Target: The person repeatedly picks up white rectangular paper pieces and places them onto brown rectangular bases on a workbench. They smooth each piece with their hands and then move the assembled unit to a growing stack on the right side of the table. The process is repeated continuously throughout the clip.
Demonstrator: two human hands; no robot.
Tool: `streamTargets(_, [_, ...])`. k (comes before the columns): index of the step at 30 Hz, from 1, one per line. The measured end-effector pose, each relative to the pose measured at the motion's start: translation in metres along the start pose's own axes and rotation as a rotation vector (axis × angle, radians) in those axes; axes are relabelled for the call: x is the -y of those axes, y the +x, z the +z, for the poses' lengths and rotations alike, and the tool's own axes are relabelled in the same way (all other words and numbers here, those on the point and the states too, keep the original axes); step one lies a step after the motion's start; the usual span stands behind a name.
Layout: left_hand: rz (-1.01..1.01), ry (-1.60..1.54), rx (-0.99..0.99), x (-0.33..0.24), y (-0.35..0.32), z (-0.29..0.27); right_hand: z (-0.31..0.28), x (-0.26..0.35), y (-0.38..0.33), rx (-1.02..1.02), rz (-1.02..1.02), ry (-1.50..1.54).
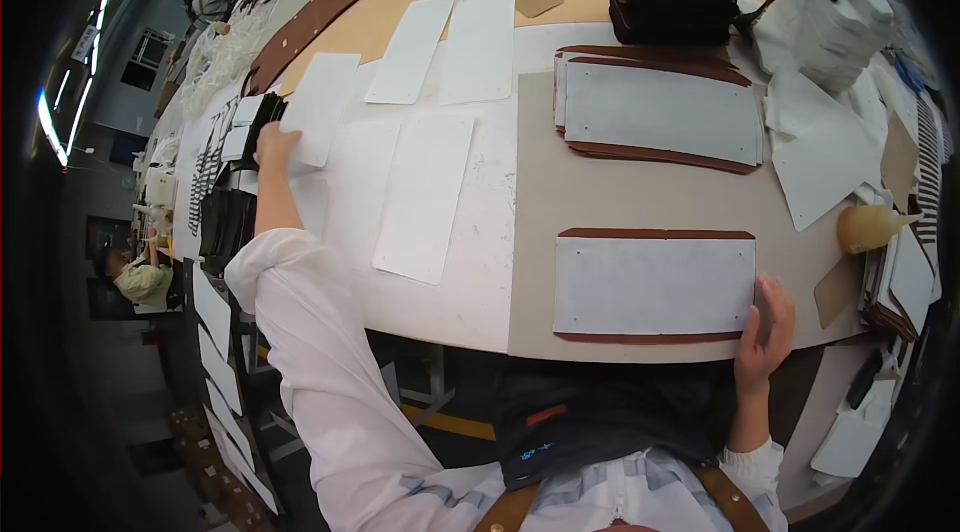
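Note:
My left hand (pixel 276 145) reaches far out to the left side of the table, at a pile of black folded pieces (pixel 268 114). Its thumb lies by the lower left edge of a white rectangular panel (pixel 327 102); the other fingers are mostly hidden, so I cannot tell its grip. My right hand (pixel 767 332) is open at the table's front edge, fingers upright and slightly bent. It stands beside the right end of a pale grey panel (pixel 655 284) with brown strips showing along its long edges. The right hand holds nothing.
Several white panels (pixel 425 197) lie on the table's left half. A stack of brown-edged panels (pixel 660 112), a black stack (pixel 680 4) and a white bag (pixel 825 22) are farther back. A yellowish squeeze bottle (pixel 868 229) stands at right. People work at far left.

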State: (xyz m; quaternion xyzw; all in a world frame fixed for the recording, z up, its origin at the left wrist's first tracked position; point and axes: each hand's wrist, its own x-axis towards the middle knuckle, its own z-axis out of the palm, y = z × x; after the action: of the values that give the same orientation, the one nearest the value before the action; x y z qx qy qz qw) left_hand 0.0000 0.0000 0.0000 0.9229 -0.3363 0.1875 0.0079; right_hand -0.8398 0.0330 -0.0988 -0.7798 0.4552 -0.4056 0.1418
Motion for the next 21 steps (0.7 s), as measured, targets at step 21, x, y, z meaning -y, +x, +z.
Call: streamTargets(21, [1.31,-0.547,-0.669,-0.233,-0.365,-0.233,-0.026,0.074,0.087,0.42,0.789,1.58])
